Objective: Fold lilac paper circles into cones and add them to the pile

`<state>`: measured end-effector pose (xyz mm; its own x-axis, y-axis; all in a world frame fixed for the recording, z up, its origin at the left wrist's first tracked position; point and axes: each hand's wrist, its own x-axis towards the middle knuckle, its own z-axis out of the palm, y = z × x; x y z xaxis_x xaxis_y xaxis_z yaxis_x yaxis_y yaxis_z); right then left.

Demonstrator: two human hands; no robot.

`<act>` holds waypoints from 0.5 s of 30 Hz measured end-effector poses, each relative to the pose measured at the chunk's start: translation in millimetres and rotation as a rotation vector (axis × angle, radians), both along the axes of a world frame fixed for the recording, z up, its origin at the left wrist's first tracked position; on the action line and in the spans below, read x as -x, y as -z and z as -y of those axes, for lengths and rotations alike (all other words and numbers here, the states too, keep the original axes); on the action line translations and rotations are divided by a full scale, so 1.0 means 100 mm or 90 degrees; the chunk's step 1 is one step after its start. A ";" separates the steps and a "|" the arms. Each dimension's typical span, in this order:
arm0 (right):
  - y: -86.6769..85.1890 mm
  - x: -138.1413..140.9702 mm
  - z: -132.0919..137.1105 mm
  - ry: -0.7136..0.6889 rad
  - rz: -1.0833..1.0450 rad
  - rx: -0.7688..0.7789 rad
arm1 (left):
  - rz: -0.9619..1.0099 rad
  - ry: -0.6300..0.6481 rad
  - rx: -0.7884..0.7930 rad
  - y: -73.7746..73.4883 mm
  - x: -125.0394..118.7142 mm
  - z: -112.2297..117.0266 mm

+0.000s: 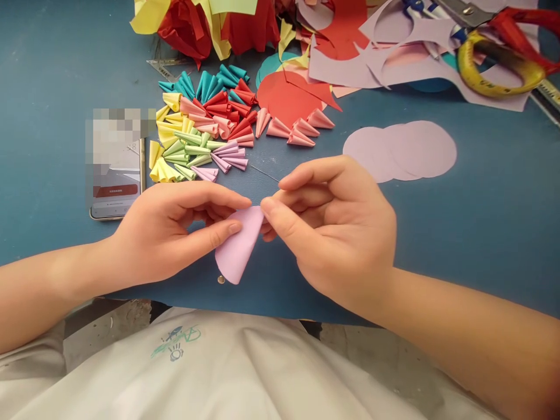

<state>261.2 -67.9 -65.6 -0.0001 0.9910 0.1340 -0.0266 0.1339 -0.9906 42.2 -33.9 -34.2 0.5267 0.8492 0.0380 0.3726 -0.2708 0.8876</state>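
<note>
My left hand and my right hand meet near the front edge of the blue table. Both pinch one lilac paper piece, which is folded or rolled into a cone shape with its rounded end pointing down toward me. My left thumb and forefinger grip its left side. The right thumb and forefinger press its upper right edge.
A heap of small folded paper cones in teal, red, pink, yellow, green and lilac lies behind my hands. Two lilac paper circles lie to the right. A phone sits at the left. Paper scraps and scissors crowd the far edge.
</note>
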 end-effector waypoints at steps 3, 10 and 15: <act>0.01 -0.02 -0.01 -0.013 -0.006 0.007 | 0.000 -0.006 -0.004 -0.01 0.01 0.01; 0.01 -0.02 -0.01 -0.052 0.023 -0.046 | 0.018 0.008 0.010 0.01 0.00 0.00; 0.00 -0.03 0.00 -0.035 0.041 -0.054 | 0.020 0.015 -0.017 -0.01 0.01 -0.02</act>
